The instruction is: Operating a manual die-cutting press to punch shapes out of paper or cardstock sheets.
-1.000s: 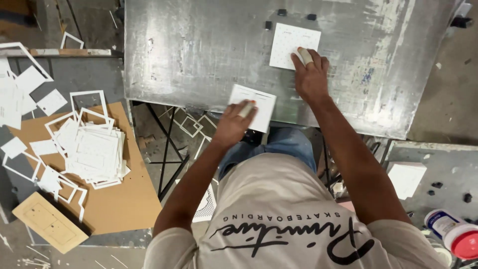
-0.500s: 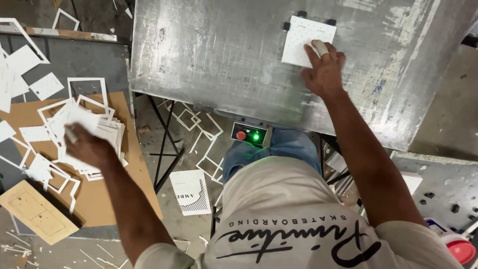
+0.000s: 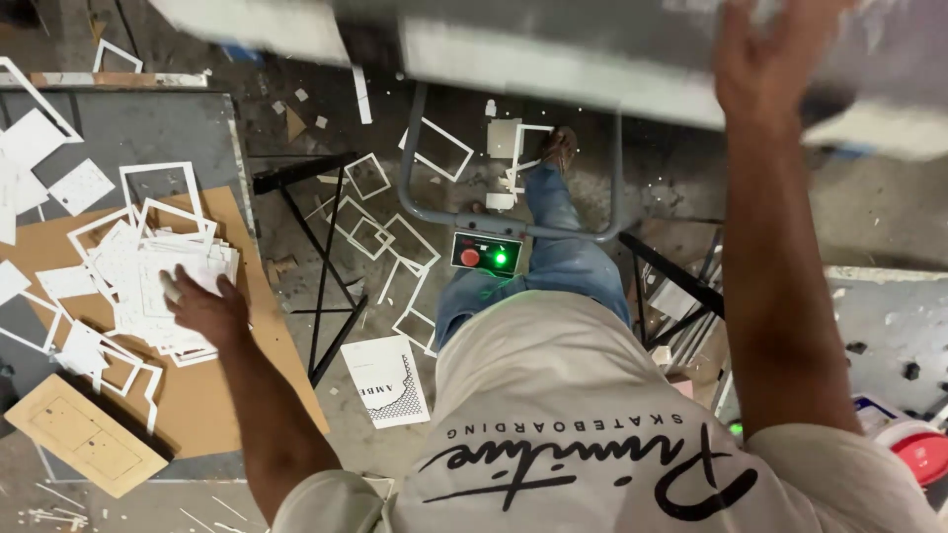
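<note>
My left hand [image 3: 202, 308] lies flat on a messy stack of white cards and cut frames [image 3: 148, 281], which sits on a brown cardboard sheet [image 3: 212, 405] at my left. My right hand [image 3: 780, 59] is raised high at the upper right, fingers spread against the blurred grey metal plate [image 3: 553, 54] that fills the top of the view. Whether anything lies under that hand is not visible. Below the plate, a small control box [image 3: 486, 254] with a red button and a lit green light sits by my knee.
White frame offcuts litter the floor around a grey tube frame [image 3: 415, 188], where my foot [image 3: 560, 148] rests. A printed white card [image 3: 387, 383] lies on the floor. A wooden board [image 3: 84, 434] is at lower left, and a red-lidded tub [image 3: 916, 452] at lower right.
The metal plate has swung up and away with my right hand on it, uncovering the floor and tube frame. My left hand has settled lower on the card stack.
</note>
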